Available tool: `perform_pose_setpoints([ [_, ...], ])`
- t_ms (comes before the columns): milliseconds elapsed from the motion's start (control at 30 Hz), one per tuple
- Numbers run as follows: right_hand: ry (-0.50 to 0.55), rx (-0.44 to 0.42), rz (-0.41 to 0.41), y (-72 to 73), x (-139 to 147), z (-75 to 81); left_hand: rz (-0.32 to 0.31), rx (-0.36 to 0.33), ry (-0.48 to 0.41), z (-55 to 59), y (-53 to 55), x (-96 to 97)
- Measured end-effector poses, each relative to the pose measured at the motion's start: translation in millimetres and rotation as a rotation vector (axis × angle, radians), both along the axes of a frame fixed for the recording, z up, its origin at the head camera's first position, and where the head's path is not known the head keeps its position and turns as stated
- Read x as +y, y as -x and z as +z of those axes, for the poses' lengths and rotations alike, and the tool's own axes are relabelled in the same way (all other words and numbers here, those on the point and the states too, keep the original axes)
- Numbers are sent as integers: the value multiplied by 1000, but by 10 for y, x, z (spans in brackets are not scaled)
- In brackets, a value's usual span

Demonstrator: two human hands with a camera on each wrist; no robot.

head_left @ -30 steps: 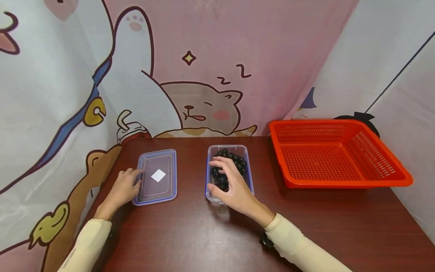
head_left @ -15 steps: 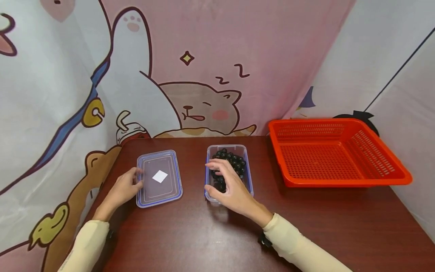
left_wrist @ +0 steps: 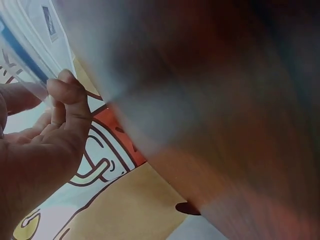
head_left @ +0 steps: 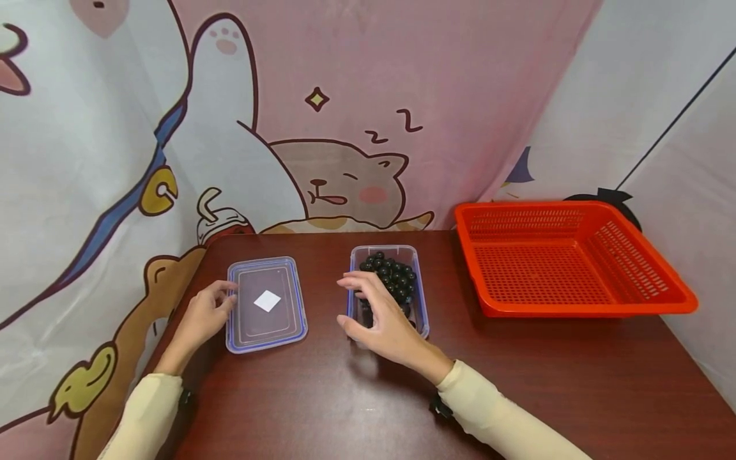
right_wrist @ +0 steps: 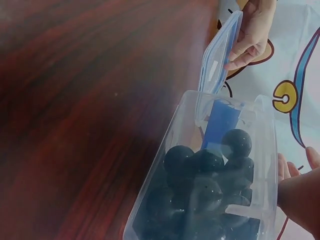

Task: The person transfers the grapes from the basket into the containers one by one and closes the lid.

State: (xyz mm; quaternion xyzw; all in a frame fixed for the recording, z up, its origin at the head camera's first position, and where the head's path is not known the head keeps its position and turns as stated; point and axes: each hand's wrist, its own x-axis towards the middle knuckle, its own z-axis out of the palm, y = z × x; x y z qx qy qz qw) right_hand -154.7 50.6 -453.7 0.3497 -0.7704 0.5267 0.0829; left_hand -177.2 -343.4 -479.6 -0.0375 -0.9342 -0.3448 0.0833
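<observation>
In the head view, a clear plastic lid [head_left: 270,271] with a blue seal and a white diamond-shaped label sits at the left. My left hand [head_left: 204,313] pinches its left edge between thumb and fingers. Right of it stands a clear food container [head_left: 424,313] without a cover, holding glossy dark round fruit like black grapes [head_left: 397,275]. Over the container's near left part is my right hand [head_left: 382,319], thumb and fingers spread apart with nothing gripped. It hides part of the fruit. The right wrist view shows the container [right_wrist: 267,130] close up, with the lid [right_wrist: 217,60] beyond.
A red perforated plastic basket [head_left: 535,306] stands at the right of the dark wooden table [head_left: 322,396]. Cartoon-printed cloth [head_left: 460,96] hangs behind the table and along both sides.
The lid has shifted right, then slightly back left, with my left hand at its edge. My right hand has drifted left and a little nearer over the container.
</observation>
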Motion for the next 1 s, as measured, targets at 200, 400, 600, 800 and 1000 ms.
perform_pose_setpoints([
  [200,-14,-12,-12,8,-31,-3,1,34,-1,7,-11,-11],
  [400,-6,-24,-16,12,-53,0,20,23,-42,18,-21,-13],
  [600,-9,-20,-12,17,-73,5,21,-3,-97,36,-28,-23],
  [800,-14,-17,-10,23,-87,9,-10,-3,-174,86,-39,-20],
  [1000,-14,-11,1,31,-123,12,-38,-66,-280,164,-55,-14],
])
